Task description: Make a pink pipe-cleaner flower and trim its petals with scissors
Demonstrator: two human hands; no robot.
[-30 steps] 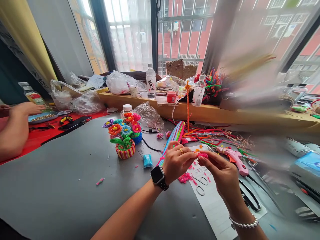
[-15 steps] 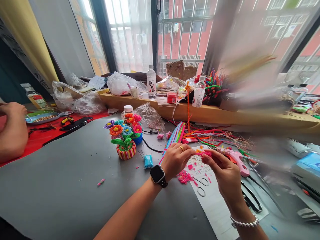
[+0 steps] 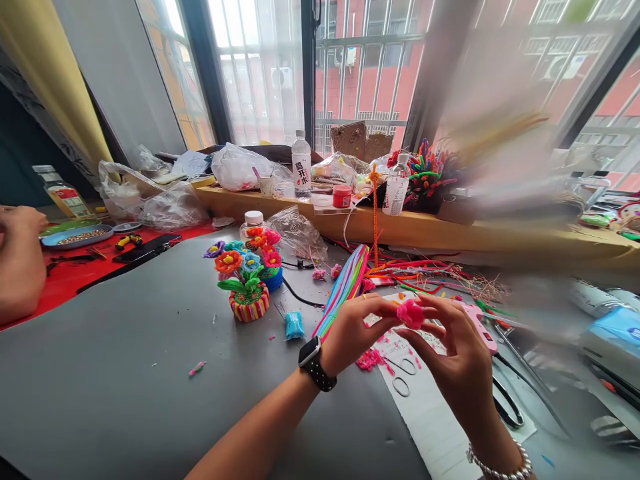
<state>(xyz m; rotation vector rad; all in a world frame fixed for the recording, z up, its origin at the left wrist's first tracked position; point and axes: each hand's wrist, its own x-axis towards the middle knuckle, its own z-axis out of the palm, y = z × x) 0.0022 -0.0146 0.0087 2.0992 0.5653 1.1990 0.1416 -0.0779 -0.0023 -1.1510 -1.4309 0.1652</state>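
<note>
Between my two hands is a small pink fuzzy flower [image 3: 411, 313], its rounded petals facing me. My left hand [image 3: 350, 337], with a watch on the wrist, pinches it from the left side. The fingers of my right hand [image 3: 457, 353] curl round its right edge, thumb below. Under the hands, pink fuzzy scraps [image 3: 369, 360] and scissors [image 3: 401, 385] lie by a white sheet [image 3: 425, 427] with writing. Behind the right hand a pink glue gun [image 3: 483, 327] is partly hidden. A bundle of coloured pipe cleaners [image 3: 345, 287] lies beyond my left hand.
A striped pot of fuzzy flowers [image 3: 249, 303] and a small blue packet [image 3: 295, 325] stand left of my hands. Bottles [image 3: 301, 167] line the wooden ledge [image 3: 280, 203]. Another person's arm [image 3: 20, 260] rests at the far left. The right side is blurred.
The pink piece has been turned up, so its petals now face me as a flower. My right hand has shifted slightly right and opened wider round it; the view moved slightly.
</note>
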